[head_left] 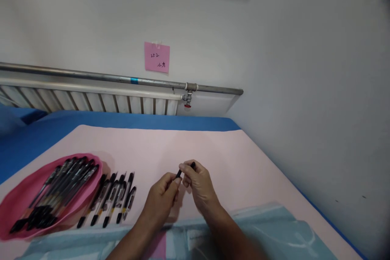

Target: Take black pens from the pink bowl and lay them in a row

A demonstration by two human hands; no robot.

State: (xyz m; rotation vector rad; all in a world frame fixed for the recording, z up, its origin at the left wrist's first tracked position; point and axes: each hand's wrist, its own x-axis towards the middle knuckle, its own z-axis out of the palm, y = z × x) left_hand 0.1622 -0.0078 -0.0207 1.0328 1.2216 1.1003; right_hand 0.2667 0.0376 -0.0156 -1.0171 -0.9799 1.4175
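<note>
Over the pink tabletop, both my hands hold a slim black pen, much of it hidden by the fingers. My left hand is closed around its lower part, thumb on top. With thumb and fingers pinched, my right hand grips the upper part, and a dark end shows above its fingers. Whether this is one piece or two parts held together, I cannot tell. Left of my hands, several clear pens with black caps and ends lie in a loose row. Beyond them is a pink basin with a pile of similar pens.
A light blue patterned cloth lies along the near edge. The pink table covering sits over a blue surface. Behind are a white radiator, a metal pipe and a pink note. A wall rises at right.
</note>
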